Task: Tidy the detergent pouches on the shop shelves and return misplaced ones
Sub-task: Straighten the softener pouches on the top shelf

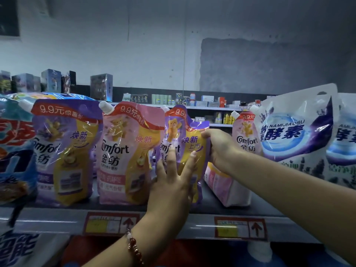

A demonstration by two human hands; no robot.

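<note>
Mid-tidy: my left hand [173, 182], fingers spread flat, presses the front of the purple Comfort pouch [183, 149] on the shelf [48, 220], my right hand [217, 147] curled on its right edge; beyond, a pink pouch [229, 187] lies toppled, unsorted.

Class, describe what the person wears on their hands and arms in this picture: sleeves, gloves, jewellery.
Both forearms are bare, no sleeves in view, and neither hand wears gloves. The left hand has a beaded bracelet at the wrist, with red-brown and pale beads. The right hand shows no visible jewellery.
</note>
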